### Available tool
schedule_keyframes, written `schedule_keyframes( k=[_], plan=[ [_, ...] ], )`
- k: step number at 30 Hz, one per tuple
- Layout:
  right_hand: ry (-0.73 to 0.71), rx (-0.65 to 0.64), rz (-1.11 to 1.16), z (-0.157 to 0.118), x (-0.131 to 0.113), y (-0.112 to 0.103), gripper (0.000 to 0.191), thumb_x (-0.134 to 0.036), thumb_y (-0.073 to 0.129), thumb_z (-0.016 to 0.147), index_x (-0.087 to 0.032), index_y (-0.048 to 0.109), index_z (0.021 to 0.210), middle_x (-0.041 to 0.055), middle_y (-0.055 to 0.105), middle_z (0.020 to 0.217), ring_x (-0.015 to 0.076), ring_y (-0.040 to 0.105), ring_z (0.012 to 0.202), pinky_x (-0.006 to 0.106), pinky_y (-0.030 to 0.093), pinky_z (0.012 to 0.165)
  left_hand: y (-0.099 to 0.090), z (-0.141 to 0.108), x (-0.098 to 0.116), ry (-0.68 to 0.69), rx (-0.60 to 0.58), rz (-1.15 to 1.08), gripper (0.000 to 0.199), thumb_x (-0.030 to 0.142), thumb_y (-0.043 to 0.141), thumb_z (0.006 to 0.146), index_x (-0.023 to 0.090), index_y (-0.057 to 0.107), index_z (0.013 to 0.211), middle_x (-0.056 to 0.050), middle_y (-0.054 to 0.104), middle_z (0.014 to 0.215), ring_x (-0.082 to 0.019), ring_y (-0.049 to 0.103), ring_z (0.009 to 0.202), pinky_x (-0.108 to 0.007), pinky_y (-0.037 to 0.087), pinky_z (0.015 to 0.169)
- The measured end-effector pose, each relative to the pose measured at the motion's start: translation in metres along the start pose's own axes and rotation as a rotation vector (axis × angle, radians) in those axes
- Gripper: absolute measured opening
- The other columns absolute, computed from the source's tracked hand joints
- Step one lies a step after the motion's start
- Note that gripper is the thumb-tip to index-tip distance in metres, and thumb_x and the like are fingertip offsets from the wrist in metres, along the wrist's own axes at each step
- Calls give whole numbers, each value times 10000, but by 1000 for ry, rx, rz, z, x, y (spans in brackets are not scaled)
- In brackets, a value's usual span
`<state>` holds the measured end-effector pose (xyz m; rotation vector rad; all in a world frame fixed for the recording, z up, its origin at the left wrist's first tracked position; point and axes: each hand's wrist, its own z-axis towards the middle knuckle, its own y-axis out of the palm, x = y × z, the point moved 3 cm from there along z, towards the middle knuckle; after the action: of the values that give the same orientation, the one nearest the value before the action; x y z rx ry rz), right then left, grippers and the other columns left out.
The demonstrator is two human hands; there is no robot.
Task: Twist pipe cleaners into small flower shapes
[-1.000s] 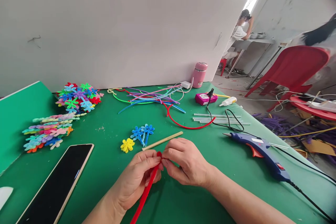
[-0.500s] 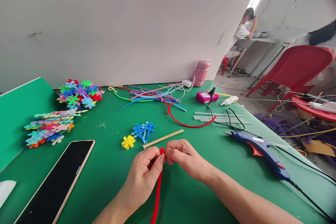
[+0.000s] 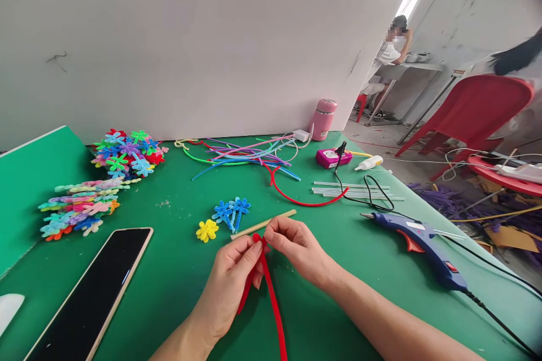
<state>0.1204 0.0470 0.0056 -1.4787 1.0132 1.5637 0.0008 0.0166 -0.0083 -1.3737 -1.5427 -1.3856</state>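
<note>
A red pipe cleaner (image 3: pixel 273 299) is bent near its top, with one length hanging toward me and another part below my left palm. My left hand (image 3: pixel 226 279) pinches the bend between thumb and forefinger. My right hand (image 3: pixel 298 248) has its thumb and fingertips closed on the same bend from the right. Just beyond the fingers lies a wooden stick (image 3: pixel 271 223). Left of it are a yellow pipe-cleaner flower (image 3: pixel 207 230) and a small group of blue pipe-cleaner flowers (image 3: pixel 232 211).
A phone (image 3: pixel 91 293) lies at front left, below piles of colourful flowers (image 3: pixel 122 152). Loose pipe cleaners (image 3: pixel 249 152) spread at the back. On the right are a glue gun (image 3: pixel 419 242), glue sticks (image 3: pixel 355 190) and a pink bottle (image 3: pixel 324 118). A person sits far behind.
The hanging length of the red pipe cleaner has swung to the right, and another red part now shows under my left palm. My right fingers have opened slightly and lifted.
</note>
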Motion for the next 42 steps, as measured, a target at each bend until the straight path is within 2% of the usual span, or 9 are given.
schedule_keyframes(
  k=[5, 12, 15, 18, 21, 26, 34, 37, 42],
  plan=[
    [38, -10, 17, 1, 0, 0, 280, -387, 509, 756, -154, 451, 612, -27, 449, 570, 94, 393, 551, 237, 316, 557, 2, -1, -2, -81, -61, -190, 154, 296, 587, 738, 146, 611, 713, 17, 472, 585, -88, 434, 534, -193, 380, 453],
    [45, -24, -17, 0, 2, 1, 304, -400, 533, 739, -153, 432, 592, -47, 385, 547, 77, 316, 524, 222, 272, 512, 1, -1, 2, -60, -60, -51, 164, 281, 628, 712, 151, 576, 629, 45, 454, 520, -59, 394, 493, -170, 360, 474],
    [43, -39, 42, 1, 4, 3, 330, -433, 523, 753, -158, 423, 599, -51, 388, 546, 72, 333, 509, 218, 287, 509, 1, -1, 4, -44, -57, -76, 147, 266, 631, 707, 146, 590, 631, 36, 479, 540, -64, 409, 509, -176, 364, 487],
    [9, -60, 70, 0, 2, 5, 330, -469, 485, 779, -174, 412, 653, -48, 430, 567, 78, 393, 501, 220, 326, 512, 0, 1, 5, -18, -11, -161, 93, 243, 635, 700, 151, 627, 689, 17, 540, 618, -71, 435, 539, -186, 383, 506],
    [-34, -88, -53, -1, 0, 6, 346, -477, 431, 815, -173, 431, 650, -35, 473, 567, 86, 419, 524, 219, 347, 525, -4, 3, 6, 26, 64, -200, 84, 242, 637, 695, 162, 648, 719, 23, 549, 599, -71, 446, 527, -189, 394, 519],
    [35, -200, -203, -4, 4, 9, 397, -494, 435, 810, -131, 525, 676, 9, 557, 648, 78, 394, 542, 206, 313, 501, -7, 5, 7, 59, 139, -181, 117, 259, 649, 682, 142, 646, 668, 33, 536, 547, -59, 439, 488, -179, 382, 500],
    [47, -221, -58, -2, 6, 11, 362, -490, 471, 790, -152, 459, 658, 27, 599, 657, 103, 464, 587, 225, 344, 548, -4, 5, 8, 21, 44, -251, 143, 254, 555, 758, 141, 631, 715, 21, 562, 534, -81, 483, 476, -199, 390, 480],
    [46, -190, -80, -1, 6, 9, 357, -480, 472, 790, -153, 448, 647, 10, 572, 613, 90, 412, 548, 219, 313, 519, -5, 4, 7, 14, 47, -253, 103, 226, 548, 753, 147, 608, 723, 21, 576, 550, -82, 490, 464, -201, 395, 473],
    [76, -108, -154, 0, 10, 4, 351, -458, 490, 773, -155, 422, 609, -49, 404, 514, 70, 299, 502, 205, 246, 470, -8, 4, 2, 6, 59, -161, 54, 207, 586, 729, 155, 572, 731, 32, 573, 600, -60, 477, 467, -179, 389, 467]
  ],
)
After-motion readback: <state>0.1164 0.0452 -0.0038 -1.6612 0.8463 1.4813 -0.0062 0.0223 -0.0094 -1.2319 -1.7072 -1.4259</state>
